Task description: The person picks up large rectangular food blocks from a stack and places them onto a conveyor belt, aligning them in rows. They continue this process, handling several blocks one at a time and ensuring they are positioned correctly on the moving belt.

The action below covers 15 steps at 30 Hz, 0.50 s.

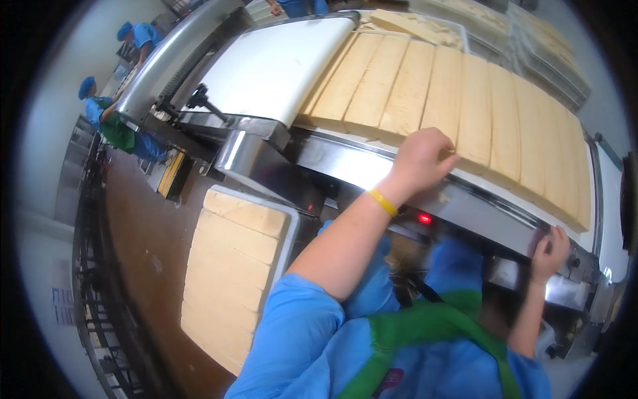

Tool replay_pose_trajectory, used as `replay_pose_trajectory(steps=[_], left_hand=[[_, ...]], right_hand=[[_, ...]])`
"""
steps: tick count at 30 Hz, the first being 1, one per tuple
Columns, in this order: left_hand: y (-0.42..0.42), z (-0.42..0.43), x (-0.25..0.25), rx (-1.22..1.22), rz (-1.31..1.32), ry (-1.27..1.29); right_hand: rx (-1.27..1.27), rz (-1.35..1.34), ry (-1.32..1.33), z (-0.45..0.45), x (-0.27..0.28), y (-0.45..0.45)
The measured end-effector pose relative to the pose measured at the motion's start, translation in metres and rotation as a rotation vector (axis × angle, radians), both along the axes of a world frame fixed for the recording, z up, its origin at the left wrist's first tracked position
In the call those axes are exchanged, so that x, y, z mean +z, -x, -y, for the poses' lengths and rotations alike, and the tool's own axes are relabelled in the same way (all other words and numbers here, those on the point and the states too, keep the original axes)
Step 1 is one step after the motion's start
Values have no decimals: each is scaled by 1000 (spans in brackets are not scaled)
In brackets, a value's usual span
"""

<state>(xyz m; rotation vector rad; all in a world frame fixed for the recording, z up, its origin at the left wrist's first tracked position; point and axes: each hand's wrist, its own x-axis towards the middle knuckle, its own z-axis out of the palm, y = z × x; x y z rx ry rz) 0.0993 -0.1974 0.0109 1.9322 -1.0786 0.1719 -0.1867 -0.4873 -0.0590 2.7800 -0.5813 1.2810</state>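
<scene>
A row of several long pale-yellow dough-like slabs (438, 86) lies side by side on the machine bed. At the slabs' front edge is my left hand (426, 159), with a yellow band on the wrist; its fingers are curled in, and whatever they hold is hidden. My right hand (550, 251) touches the metal front rail (492, 216) near its right end, thumb and fingers apart, holding nothing. To the left of the slabs, a white conveyor belt (279, 66) meets the row.
A grey tray (290, 233) of similar slabs stands low at the left, beside the machine. Stacked trays (545, 53) of pale pieces are behind the bed. Two people (106, 113) (143, 36) in blue caps work at the far left; another person (302, 8) is partly visible behind the belt.
</scene>
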Motion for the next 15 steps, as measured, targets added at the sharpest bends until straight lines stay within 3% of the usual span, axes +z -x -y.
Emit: replay_pose_trajectory(steps=[15], left_hand=[[11, -2, 7, 11, 21, -41]], right_hand=[[6, 10, -82, -5, 8, 3]])
